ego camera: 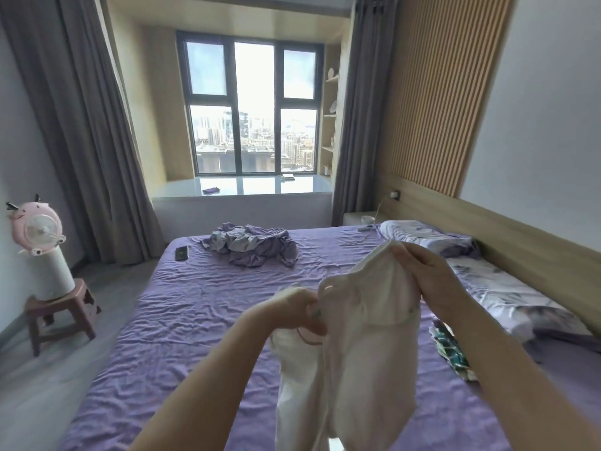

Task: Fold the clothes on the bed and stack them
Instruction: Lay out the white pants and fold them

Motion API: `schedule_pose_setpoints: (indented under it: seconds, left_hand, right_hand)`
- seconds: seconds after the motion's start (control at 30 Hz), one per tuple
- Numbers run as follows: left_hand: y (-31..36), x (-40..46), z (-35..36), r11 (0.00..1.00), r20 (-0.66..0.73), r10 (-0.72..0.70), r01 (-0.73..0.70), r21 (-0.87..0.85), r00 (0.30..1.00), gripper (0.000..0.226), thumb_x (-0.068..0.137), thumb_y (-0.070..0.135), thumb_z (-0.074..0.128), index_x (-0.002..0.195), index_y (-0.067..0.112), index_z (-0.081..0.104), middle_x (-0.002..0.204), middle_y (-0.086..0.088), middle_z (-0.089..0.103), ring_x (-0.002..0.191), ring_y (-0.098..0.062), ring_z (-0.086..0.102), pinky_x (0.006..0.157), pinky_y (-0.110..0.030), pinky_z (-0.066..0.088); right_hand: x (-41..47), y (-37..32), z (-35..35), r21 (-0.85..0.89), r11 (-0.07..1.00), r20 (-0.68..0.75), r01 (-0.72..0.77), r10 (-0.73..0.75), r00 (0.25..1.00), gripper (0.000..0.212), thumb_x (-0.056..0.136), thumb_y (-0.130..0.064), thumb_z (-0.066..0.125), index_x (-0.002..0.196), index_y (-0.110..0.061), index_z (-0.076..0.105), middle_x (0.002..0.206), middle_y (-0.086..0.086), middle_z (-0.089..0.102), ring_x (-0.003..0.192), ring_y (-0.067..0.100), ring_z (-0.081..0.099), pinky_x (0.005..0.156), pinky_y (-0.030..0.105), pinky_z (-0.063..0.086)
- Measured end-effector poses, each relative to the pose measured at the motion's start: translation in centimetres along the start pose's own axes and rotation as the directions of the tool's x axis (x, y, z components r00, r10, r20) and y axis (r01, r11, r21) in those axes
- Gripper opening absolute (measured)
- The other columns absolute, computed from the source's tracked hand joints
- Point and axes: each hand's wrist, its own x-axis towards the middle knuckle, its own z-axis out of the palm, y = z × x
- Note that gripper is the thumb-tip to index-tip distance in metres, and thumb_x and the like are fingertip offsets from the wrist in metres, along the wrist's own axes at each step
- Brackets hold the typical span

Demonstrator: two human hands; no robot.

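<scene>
Both hands [302, 309] [419, 271] gripping white garment [364, 346] above purple bed [182, 307], curtained window [253, 109] beyond.

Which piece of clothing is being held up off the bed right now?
The white garment, gripped by both hands. The purple pile and the green patterned piece lie on the bed.

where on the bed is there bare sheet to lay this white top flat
The widest bare patch of the purple sheet lies left of the hands, between the phone, the crumpled purple pile and the left edge. The right side is crowded: the green patterned clothes and the pillows.
</scene>
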Motion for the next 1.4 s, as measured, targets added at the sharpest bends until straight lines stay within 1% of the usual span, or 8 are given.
schedule_pose_setpoints:
  seconds: [0.27,0.4,0.6,0.73,0.87,0.97,1.13,1.4]
  left_hand:
    - [3.2,5.7,1.5,0.989,0.081,-0.137,0.141,-0.049,0.987,0.029,0.074,0.033,0.077,0.079,0.02,0.052,0.072,0.004,0.05,0.062,-0.013,0.049,0.056,-0.026,0.043]
    - [4.9,9.6,2.0,0.966,-0.102,-0.245,0.235,-0.106,0.964,0.041,0.071,0.046,0.077,0.068,0.013,0.053,0.056,0.005,0.045,0.045,-0.013,0.045,0.043,-0.023,0.04]
    - [10.9,15.4,-3.7,0.994,-0.291,-0.11,0.104,-0.035,0.95,0.057,0.074,0.052,0.072,0.055,0.021,0.029,0.053,0.005,0.027,0.049,-0.012,0.032,0.048,-0.026,0.03]
    - [13.4,18.0,-5.5,0.99,-0.174,-0.142,0.144,-0.004,0.974,0.049,0.08,0.051,0.067,0.06,0.017,0.039,0.053,0.009,0.032,0.048,-0.009,0.034,0.045,-0.019,0.032]
    - [10.1,19.3,1.2,0.968,0.033,-0.243,0.245,-0.046,0.969,0.051,0.08,0.053,0.066,0.059,0.019,0.035,0.055,0.006,0.026,0.046,-0.011,0.031,0.044,-0.022,0.033]
    - [6.6,18.9,8.9,0.939,0.18,-0.337,0.343,-0.005,0.924,0.055,0.08,0.06,0.061,0.057,0.021,0.029,0.059,0.004,0.029,0.05,-0.015,0.037,0.051,-0.028,0.034]
    - [2.7,17.2,19.8,0.899,0.302,-0.41,0.437,-0.028,0.861,0.056,0.08,0.064,0.053,0.054,0.02,0.03,0.059,0.002,0.034,0.051,-0.016,0.04,0.053,-0.031,0.034]
    - [-0.3,18.1,27.1,0.875,0.553,-0.44,0.477,0.086,0.708,0.036,0.086,0.05,0.054,0.07,0.018,0.049,0.081,-0.01,0.058,0.071,-0.025,0.056,0.06,-0.029,0.037]
  right_hand:
    - [4.0,3.4,-9.3,0.094,0.995,-0.072,-0.025,0.032,0.997,0.027,0.076,-0.042,0.065,0.091,-0.022,0.074,0.093,-0.001,0.071,0.087,0.011,0.06,0.081,0.027,0.048]
    - [7.0,5.6,-13.1,-0.001,1.0,-0.044,-0.007,0.007,0.999,0.032,0.079,-0.042,0.064,0.093,-0.015,0.072,0.094,0.008,0.069,0.083,0.014,0.058,0.077,0.029,0.045]
    - [14.1,6.0,-18.0,-0.077,0.994,-0.161,0.083,-0.095,0.982,0.024,0.093,-0.036,0.052,0.088,-0.017,0.065,0.087,0.002,0.065,0.079,0.015,0.055,0.072,0.032,0.043]
    - [17.1,7.0,-19.5,-0.194,0.972,-0.18,0.129,-0.165,0.97,0.027,0.096,-0.034,0.046,0.09,-0.012,0.059,0.084,0.004,0.06,0.078,0.017,0.052,0.067,0.033,0.037]
    - [16.5,13.2,-19.4,-0.324,0.945,-0.075,-0.034,0.01,0.997,0.031,0.093,-0.043,0.05,0.084,-0.013,0.054,0.074,0.002,0.055,0.074,0.019,0.048,0.064,0.029,0.035]
    - [14.0,19.1,-18.7,-0.379,0.915,0.004,-0.139,0.152,0.988,0.028,0.095,-0.034,0.05,0.075,-0.015,0.052,0.066,0.0,0.053,0.067,0.021,0.049,0.052,0.016,0.034]
    - [10.1,27.0,-17.8,-0.49,0.827,0.024,-0.277,0.331,0.943,0.03,0.096,-0.028,0.049,0.068,-0.017,0.048,0.062,-0.005,0.051,0.067,0.022,0.047,0.058,0.036,0.024]
    - [4.9,37.9,-16.8,-0.628,0.647,0.001,-0.433,0.557,0.83,0.032,0.093,-0.029,0.054,0.063,-0.019,0.046,0.062,-0.005,0.056,0.073,0.026,0.055,0.061,0.032,0.028]
